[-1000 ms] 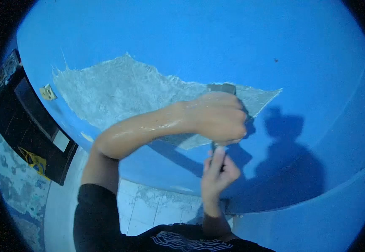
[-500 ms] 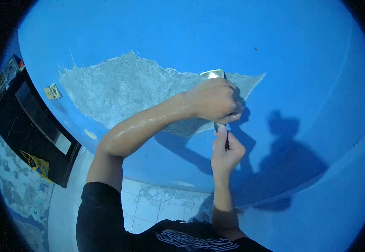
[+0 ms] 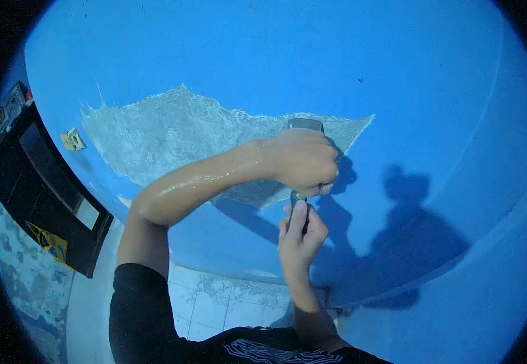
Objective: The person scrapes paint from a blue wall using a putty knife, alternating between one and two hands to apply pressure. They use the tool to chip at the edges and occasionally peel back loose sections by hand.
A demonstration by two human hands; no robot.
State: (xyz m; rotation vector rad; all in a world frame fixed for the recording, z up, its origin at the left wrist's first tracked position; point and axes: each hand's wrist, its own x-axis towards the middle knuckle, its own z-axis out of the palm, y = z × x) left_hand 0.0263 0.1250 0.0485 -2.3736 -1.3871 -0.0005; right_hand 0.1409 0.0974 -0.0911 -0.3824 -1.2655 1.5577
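Note:
A scraper (image 3: pixel 305 125) with a broad flat metal blade lies against the rough grey patch (image 3: pixel 172 130) on the blue wall (image 3: pixel 263 48). My left hand (image 3: pixel 305 161) is closed in a fist around its upper part, just below the blade, and covers most of its middle. Lower down, my right hand (image 3: pixel 302 239) grips the dark handle, the thumb lying along it. Pale, ragged paint edges border the grey patch, which reaches from the far left to right of the blade.
To the left stands a dark wooden cabinet (image 3: pixel 17 173) with a yellow bag (image 3: pixel 50 242) on it. A small beige fitting (image 3: pixel 72 139) sits on the wall. Below are white floor tiles (image 3: pixel 212 303). My shadow (image 3: pixel 415 236) falls on the wall at right.
Both hands and the scraper have moved down, my right hand also to the left. The blade has lost its bright glint. The whole view has shifted slightly.

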